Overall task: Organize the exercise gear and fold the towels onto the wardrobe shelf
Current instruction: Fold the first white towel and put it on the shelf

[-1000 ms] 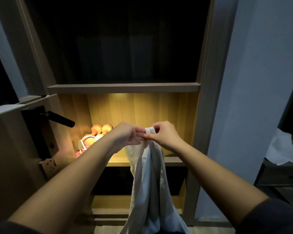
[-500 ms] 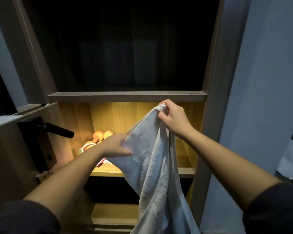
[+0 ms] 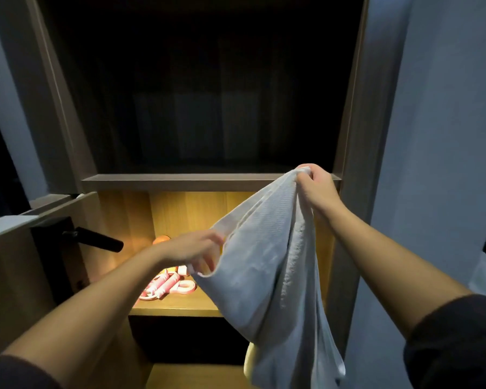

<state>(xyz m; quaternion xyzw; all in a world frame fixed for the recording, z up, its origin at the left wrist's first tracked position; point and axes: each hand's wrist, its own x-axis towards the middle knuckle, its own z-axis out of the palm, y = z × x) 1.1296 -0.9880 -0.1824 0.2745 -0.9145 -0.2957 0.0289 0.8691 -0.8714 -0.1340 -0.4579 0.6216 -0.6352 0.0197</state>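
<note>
A white towel [image 3: 267, 265] hangs in front of the lit wardrobe shelf [image 3: 177, 307]. My right hand [image 3: 316, 189] grips its top corner up by the edge of the shelf above. My left hand [image 3: 194, 248] pinches the towel's left edge lower down, so the cloth stretches on a slant between the hands and its lower part hangs loose. On the lit shelf lies a pink and white jump rope [image 3: 166, 286], and an orange object [image 3: 160, 239] shows behind my left wrist, mostly hidden.
A dark upper compartment [image 3: 197, 102] sits above the shelf board [image 3: 208, 181]. An open door with a black handle [image 3: 96, 241] stands at the left. A grey wall [image 3: 438, 136] is at the right. A lower wooden shelf [image 3: 191, 374] shows beneath the towel.
My hands were together pinching the towel's top; they have spread apart, the right rising to the upper shelf edge and the left sliding down and left along the towel's edge.
</note>
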